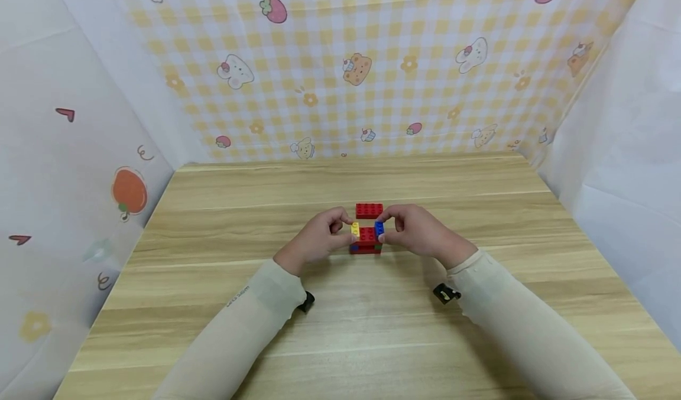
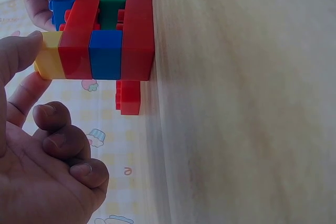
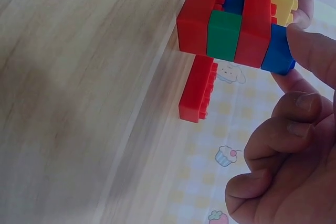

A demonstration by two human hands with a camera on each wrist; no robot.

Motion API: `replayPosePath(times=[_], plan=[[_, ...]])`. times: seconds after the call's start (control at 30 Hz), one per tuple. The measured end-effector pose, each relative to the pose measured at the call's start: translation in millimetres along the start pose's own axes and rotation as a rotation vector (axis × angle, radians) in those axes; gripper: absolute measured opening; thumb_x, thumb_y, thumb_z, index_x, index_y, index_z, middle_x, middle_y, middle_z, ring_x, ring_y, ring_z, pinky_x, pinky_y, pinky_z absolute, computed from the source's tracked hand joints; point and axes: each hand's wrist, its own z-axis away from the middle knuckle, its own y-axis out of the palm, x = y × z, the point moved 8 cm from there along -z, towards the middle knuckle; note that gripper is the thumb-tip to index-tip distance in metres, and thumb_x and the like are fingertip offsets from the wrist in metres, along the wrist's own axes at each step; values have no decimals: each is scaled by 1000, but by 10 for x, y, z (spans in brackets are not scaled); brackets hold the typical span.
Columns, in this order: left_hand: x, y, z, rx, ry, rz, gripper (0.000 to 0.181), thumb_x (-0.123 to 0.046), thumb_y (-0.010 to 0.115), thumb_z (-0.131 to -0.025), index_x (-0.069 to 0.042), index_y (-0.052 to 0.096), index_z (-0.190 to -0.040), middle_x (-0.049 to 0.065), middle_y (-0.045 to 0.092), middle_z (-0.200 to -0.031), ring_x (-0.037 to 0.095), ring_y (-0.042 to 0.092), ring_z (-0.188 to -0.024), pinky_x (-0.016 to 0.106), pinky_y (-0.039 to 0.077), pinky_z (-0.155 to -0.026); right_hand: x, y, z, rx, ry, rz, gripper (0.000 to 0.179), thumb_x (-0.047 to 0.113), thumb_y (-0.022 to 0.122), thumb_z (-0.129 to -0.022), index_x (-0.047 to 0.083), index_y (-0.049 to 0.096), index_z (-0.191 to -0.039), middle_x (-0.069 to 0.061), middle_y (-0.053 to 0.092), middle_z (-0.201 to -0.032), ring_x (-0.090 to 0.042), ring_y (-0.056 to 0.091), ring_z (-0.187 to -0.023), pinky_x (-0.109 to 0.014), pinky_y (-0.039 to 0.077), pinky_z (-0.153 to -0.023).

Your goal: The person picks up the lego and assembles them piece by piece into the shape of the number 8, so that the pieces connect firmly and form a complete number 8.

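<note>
A small stack of toy building bricks stands on the table. Its base is a long red brick [image 2: 138, 35], with a lower blue brick [image 2: 105, 54] and a green brick [image 3: 224, 34] at opposite ends above it. Across these two lies an upper red brick [image 1: 367, 234]. My left hand [image 1: 319, 234] pinches a yellow brick [image 2: 51, 54] at the left end of the stack's top. At the right end, my right hand [image 1: 417, 230] pinches an upper blue brick [image 3: 279, 50] between thumb and forefinger. Both pinched bricks sit against the upper red brick.
Just behind the stack lies a loose red brick [image 1: 369, 212], studs up. The wooden table [image 1: 351, 341] runs back to a yellow checked cloth [image 1: 330, 110]. White cloth [image 1: 628, 152] hangs along the sides.
</note>
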Motion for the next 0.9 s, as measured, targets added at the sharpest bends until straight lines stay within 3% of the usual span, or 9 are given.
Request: replayPosePath(times=[0.9], plan=[[-36, 0, 6, 8, -14, 14, 15, -13, 74, -98, -7, 63, -107, 1, 37, -78, 18, 35, -67, 32, 34, -67, -29, 7, 16, -7, -21, -21, 34, 25, 80, -95, 13, 72, -126, -1, 50, -71, -18, 46, -62, -30, 39, -56]])
